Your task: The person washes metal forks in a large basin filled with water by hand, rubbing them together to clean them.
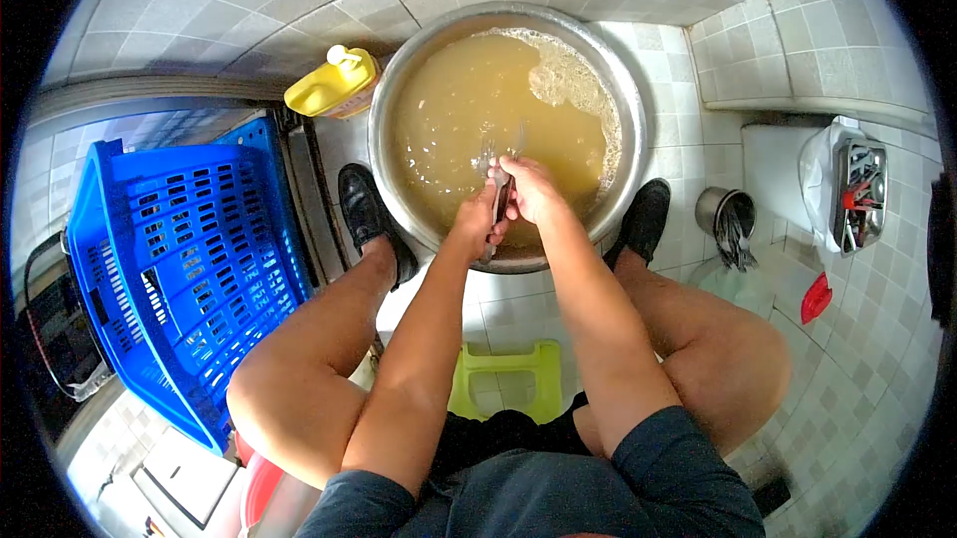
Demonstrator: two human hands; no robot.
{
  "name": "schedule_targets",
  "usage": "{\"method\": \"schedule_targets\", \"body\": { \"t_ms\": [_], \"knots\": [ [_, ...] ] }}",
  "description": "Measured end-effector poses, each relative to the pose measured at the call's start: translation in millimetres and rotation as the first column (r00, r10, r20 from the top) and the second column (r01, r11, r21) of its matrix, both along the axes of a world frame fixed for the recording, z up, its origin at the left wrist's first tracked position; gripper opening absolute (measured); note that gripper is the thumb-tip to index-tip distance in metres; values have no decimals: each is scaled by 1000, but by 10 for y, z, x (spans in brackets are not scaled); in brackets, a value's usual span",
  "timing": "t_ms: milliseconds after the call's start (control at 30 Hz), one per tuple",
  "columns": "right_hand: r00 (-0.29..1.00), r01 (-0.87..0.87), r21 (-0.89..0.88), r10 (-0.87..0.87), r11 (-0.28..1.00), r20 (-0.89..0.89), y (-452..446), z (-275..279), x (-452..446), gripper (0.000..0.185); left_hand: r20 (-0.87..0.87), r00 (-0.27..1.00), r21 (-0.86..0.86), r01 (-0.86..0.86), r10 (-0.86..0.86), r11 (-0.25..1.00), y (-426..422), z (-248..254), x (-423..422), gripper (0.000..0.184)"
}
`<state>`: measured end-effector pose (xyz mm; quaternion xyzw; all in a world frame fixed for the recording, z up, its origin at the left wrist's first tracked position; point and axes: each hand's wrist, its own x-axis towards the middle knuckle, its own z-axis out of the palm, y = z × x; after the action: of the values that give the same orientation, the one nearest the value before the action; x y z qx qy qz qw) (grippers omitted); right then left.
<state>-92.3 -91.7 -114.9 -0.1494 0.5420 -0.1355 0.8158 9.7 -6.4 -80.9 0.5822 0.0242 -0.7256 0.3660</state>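
Note:
Over the near half of a wide metal basin (384, 104) of cloudy yellow-brown water, my two hands meet. Between them is some slim metal cutlery (496, 201), with narrow, fork-like tips pointing away from me. My left hand (478, 214) is closed round its handles from the left. From the right, my right hand (530, 191) is closed with thumb and fingers on the upper part. How many pieces I hold is hidden by my fingers. Foam (568, 79) floats along the basin's far right side.
A yellow bottle (334, 89) stands left of the basin, near a tilted blue crate (214, 269). To the right are a metal pot (713, 209) of cutlery, a red packet (815, 299) and a metal tray (862, 194) of utensils. A green stool (543, 378) is beneath me.

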Motion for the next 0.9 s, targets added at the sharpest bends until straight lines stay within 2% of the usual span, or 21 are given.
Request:
{"method": "schedule_targets", "body": {
  "t_ms": [33, 67, 133, 167, 200, 233, 267, 333, 367, 433, 467, 500, 567, 600, 633, 700, 733, 833, 900],
  "knots": [
    [999, -28, -42, 29, 999, 22, -4, -12, 3, 24, 0, 1000, 1, 1, -1, 1000, 7, -2, 5, 49],
    [993, -70, 19, 67, 997, 99, -53, -20, -48, 23, 40, 999, 2, 7, -7, 1000, 9, 18, 8, 45],
    [996, -13, 61, 8, 998, 90, -86, 29, -32, 23, 79, 997, 4, 16, -16, 1000, 42, -171, 1, 41],
    [996, 40, 101, -48, 994, 78, -102, 59, -23, 22, 194, 980, -101, 55, -34, 993, 41, -354, -7, 34],
    [992, 15, 70, -24, 997, 124, -120, 47, -42, 21, 250, 967, -152, 78, -38, 985, 28, -361, -22, 30],
    [992, 14, 69, -22, 997, 123, -124, 9, -64, 21, 308, 951, -199, 102, -37, 975, -26, -253, -35, 27],
    [994, 22, 28, -25, 999, 111, -119, -31, -78, 20, 291, 956, -192, 96, -37, 977, -52, -136, -52, 21],
    [999, 40, -43, -39, 998, 29, -101, -154, -55, 17, 78, 995, -197, -51, 67, 979, 15, -137, -45, 18],
    [999, 40, -43, -39, 998, 29, -83, -213, -49, 17, 78, 995, -197, -51, 67, 979, 10, -150, -50, 18],
    [976, 127, -132, -148, 983, -162, -72, -75, 35, 12, 152, 971, -173, -156, 182, 973, -17, -216, -84, 17],
    [990, 105, -246, -125, 964, -68, -68, -151, 24, 8, 233, 933, -205, -229, 274, 952, -31, -287, -114, 14],
    [990, 104, -245, -124, 964, -68, -60, -110, 62, 8, 234, 933, -204, -229, 275, 952, -23, -400, -113, 14],
    [933, 149, -351, -249, 924, -259, -44, 14, 164, 6, 341, 857, -284, -299, 387, 911, -22, -538, -111, 13],
    [927, -46, -396, -109, 917, -359, -30, -137, 123, 14, 415, 848, -208, -264, 329, 942, -58, -332, -84, 11],
    [927, -47, -397, -108, 917, -360, 5, -217, 132, 14, 414, 848, -208, -265, 330, 942, -58, -348, -63, 11],
    [824, -342, -551, -39, 761, -565, 66, -323, 182, 24, 344, 858, -177, -340, 382, 924, -82, -321, -15, 11],
    [807, -435, -505, 74, 745, -585, 78, -347, 192, 23, 334, 876, -154, -313, 347, 937, -85, -271, 5, 12],
    [858, -413, -530, 121, 740, -500, 170, -356, 219, 23, 357, 883, -82, -295, 305, 952, -154, -174, -2, 15],
    [886, -352, -506, 105, 787, -452, 163, -303, 225, 23, 297, 891, -73, -336, 343, 939, -119, -327, -4, 16]
  ]
}}
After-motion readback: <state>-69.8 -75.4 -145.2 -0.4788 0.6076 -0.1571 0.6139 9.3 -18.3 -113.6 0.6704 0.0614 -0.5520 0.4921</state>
